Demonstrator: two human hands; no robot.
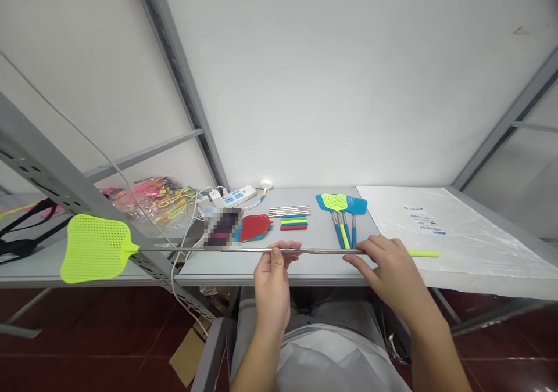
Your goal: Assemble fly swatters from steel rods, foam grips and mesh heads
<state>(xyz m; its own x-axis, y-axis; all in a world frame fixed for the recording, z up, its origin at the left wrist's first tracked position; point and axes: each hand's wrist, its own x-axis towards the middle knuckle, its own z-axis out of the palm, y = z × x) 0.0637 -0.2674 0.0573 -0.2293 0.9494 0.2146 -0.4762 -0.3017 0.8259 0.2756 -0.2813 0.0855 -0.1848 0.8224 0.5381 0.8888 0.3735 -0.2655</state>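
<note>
I hold a long fly swatter level in front of me. Its yellow-green mesh head hangs out to the left, past a grey shelf post. A thin metal rod runs right to a yellow-green handle. My left hand pinches the rod near its middle. My right hand is closed round the rod where it meets the handle.
On the grey table lie finished swatters with blue and yellow heads, red swatter heads, coloured handle sleeves, metal rods, a power strip and a clear plastic bag. Pink packs sit at left.
</note>
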